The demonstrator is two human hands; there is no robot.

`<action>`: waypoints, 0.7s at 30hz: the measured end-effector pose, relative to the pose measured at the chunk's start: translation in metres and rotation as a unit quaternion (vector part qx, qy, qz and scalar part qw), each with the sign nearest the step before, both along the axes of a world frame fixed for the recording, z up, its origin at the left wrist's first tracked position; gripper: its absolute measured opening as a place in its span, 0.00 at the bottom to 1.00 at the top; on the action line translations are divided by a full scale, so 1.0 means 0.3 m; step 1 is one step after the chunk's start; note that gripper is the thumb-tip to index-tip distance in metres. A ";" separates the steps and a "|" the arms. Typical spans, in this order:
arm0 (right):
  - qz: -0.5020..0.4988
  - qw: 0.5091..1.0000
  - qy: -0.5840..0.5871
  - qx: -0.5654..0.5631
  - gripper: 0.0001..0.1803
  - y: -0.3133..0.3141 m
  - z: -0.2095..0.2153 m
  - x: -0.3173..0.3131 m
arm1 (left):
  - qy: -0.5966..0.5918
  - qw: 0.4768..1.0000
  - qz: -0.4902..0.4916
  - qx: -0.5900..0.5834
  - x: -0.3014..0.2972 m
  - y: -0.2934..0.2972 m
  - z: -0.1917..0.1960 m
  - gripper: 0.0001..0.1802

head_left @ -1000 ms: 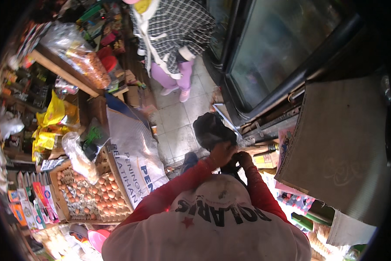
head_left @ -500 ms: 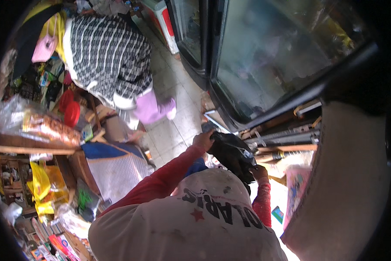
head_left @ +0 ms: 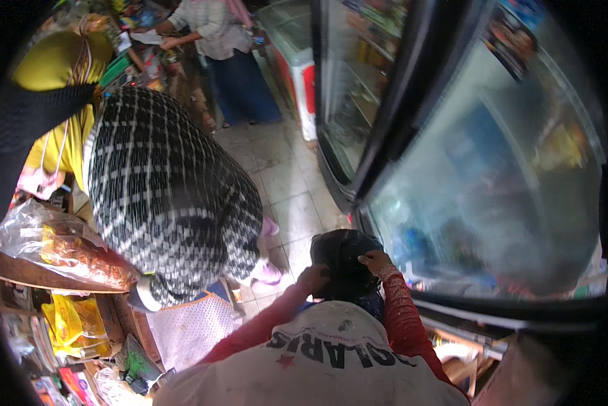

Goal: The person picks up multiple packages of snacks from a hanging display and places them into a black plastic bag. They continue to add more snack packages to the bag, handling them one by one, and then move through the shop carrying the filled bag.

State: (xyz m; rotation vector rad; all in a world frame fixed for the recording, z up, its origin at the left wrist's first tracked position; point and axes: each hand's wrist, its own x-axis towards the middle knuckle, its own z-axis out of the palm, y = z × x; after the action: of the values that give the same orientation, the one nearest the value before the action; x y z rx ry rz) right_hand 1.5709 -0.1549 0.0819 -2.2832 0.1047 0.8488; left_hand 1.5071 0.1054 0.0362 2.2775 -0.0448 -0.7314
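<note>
In front of my chest I hold a black plastic bag (head_left: pixel 343 256) with both hands, over the tiled floor. My left hand (head_left: pixel 314 279) is closed on the bag's left side; its fingertips are partly hidden. My right hand (head_left: pixel 376 262) pinches the bag's upper right edge between thumb and fingers. The bag bulges between my hands, and what is inside it does not show. Just beyond my right hand stands a glass-door display fridge (head_left: pixel 453 196).
Close on my left, a person in a black-and-white checked garment (head_left: pixel 169 189) bends over. Another person in a blue skirt (head_left: pixel 243 88) stands farther off with papers, beside a chest freezer (head_left: pixel 294 51). Crowded shelves with a yellow bag (head_left: pixel 74 325) line the left side.
The bag now sits more squarely before me, and my right hand has risen to its upper edge. The view has shifted; the checked-garment person appears nearer, and the blue-skirted person shows.
</note>
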 end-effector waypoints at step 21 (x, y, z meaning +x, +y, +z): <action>0.145 0.947 -0.286 -0.005 0.21 0.596 0.218 1.631 | -0.070 0.823 0.563 -0.005 1.476 0.401 0.083 0.29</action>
State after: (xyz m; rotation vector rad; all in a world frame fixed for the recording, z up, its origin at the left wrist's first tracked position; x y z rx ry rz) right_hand 2.0602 0.0240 0.1473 -2.4964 -0.4968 0.2869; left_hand 1.9499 0.2257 0.0612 1.8606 1.1246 0.0831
